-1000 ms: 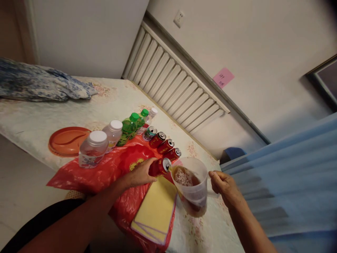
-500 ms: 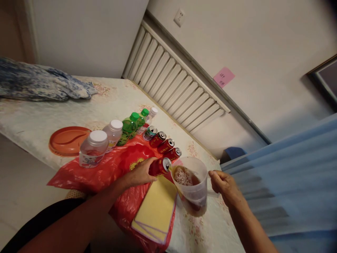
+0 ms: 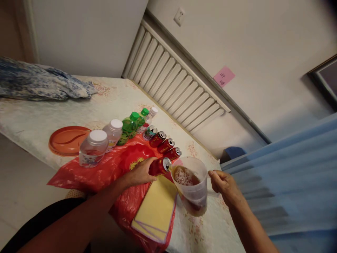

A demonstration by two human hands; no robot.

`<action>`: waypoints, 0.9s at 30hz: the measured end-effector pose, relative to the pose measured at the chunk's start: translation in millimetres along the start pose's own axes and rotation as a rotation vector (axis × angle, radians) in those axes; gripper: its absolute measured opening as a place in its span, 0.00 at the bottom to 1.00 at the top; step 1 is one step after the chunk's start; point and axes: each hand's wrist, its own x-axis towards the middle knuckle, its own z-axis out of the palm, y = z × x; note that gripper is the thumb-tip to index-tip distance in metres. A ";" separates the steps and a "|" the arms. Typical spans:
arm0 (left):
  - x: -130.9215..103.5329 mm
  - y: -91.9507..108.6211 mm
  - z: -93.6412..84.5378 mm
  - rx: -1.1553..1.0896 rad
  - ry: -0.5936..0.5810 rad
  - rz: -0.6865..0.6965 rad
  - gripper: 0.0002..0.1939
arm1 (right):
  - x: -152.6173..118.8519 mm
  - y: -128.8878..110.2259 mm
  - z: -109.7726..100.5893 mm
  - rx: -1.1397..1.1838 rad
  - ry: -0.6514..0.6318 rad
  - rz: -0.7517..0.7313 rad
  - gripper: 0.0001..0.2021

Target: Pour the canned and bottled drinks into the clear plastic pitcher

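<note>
A red can [image 3: 159, 166] is gripped in the left hand [image 3: 140, 173] and tipped over a clear jug [image 3: 191, 185] of brown drink, whose handle is clasped by the right hand [image 3: 223, 186], above the table [image 3: 34, 121].

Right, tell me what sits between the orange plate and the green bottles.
Head view: two clear jars with white lids stand between the orange plate and the green bottles.

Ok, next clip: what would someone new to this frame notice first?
The left hand tips a red can over a clear pitcher, where brown foamy drink is collecting, while the right hand grips the pitcher's handle side. Behind them, a row of red cans and green-capped bottles lines a red plastic bag on the floral table.
</note>
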 end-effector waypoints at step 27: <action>1.0 -3.9 2.2 0.019 -0.003 0.009 0.35 | 0.5 1.3 0.6 -0.020 -0.012 -0.004 0.24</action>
